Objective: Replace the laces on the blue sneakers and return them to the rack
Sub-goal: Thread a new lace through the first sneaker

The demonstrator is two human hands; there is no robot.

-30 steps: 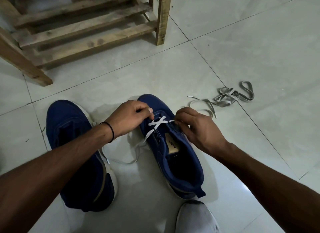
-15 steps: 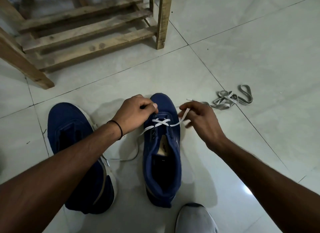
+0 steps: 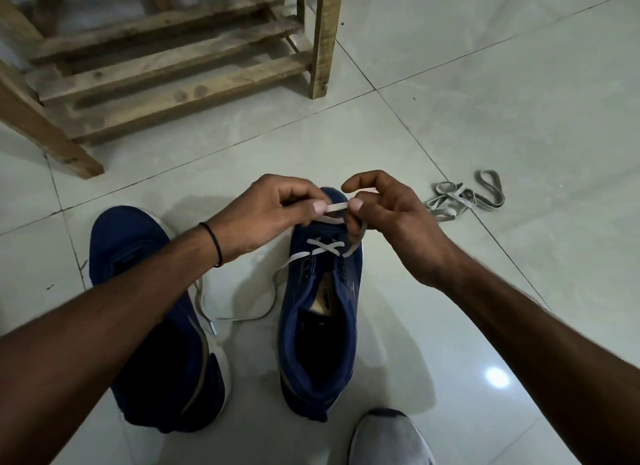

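Note:
Two blue sneakers stand on the tiled floor. The right sneaker carries a white lace crossed once through its lowest eyelets. Above its toe, my left hand and my right hand both pinch a short stretch of that lace between thumb and fingers. The lace's other end trails down to the floor between the shoes. The left sneaker lies partly under my left forearm and shows no lace.
The wooden slatted rack stands at the back left, one leg near the middle. A heap of grey laces lies on the floor to the right. A grey knee or foot shows at the bottom edge.
My hands have risen and come together above the toe, both now pinching the lace end. Before, the left hand steadied the shoe while the right pulled the lace out to the side.

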